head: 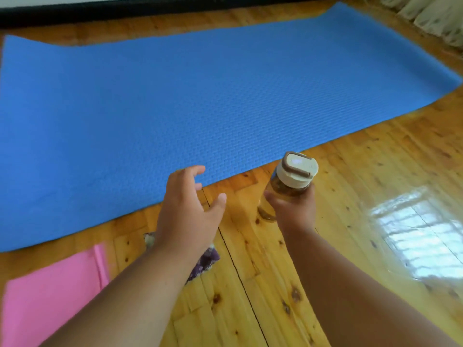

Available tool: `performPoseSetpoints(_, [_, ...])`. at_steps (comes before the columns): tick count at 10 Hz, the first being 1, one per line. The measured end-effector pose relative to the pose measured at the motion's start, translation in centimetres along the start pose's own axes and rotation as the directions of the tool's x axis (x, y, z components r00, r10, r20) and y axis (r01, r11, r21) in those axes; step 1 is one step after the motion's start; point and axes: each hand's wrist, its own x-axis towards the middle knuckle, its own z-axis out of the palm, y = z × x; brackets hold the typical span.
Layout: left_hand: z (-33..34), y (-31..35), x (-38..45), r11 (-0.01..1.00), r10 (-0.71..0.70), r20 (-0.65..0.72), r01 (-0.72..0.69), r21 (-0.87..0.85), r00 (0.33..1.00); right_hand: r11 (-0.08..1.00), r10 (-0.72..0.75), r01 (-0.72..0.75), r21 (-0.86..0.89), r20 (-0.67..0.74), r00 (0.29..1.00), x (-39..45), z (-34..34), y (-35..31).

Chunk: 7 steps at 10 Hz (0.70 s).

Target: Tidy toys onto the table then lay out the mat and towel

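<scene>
Lying flat across the wooden floor point(350, 171), the blue mat point(175, 108) fills the far and left part of the scene, its near edge running diagonally just beyond both hands. The right hand point(295, 211) grips a clear bottle point(288, 189) (cream lid with a brown band, yellowish contents) by its body, fingers point(271, 197) wrapped round it, held upright over the floor just off the mat's near edge. The left hand point(188, 211) hovers with fingers spread and empty, its tips over the mat's near edge. A pink towel point(50, 296) lies on the floor at near left, apart from the mat. A purple patterned cloth point(206, 261) shows partly under the left forearm.
</scene>
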Motion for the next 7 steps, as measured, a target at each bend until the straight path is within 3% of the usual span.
performPoseSetpoints(2, [-0.3,-0.5,0.4,0.992,0.102,-0.031,-0.1,0.071,0.994,0.993,0.115,-0.117,-0.031,-0.038,0.993,1.1,-0.7,2.3])
performPoseSetpoints(6, [1.2,-0.5,0.7,0.98,0.184,-0.005,-0.183,0.077,0.983,0.97,0.209,-0.2,-0.136,0.057,0.976,-1.2,-1.0,4.1])
performPoseSetpoints(7, [1.4,-0.2,0.8,0.982,0.173,-0.024,-0.171,0.084,0.985,0.906,0.389,-0.386,-0.176,-0.02,0.921,-3.1,-0.6,5.0])
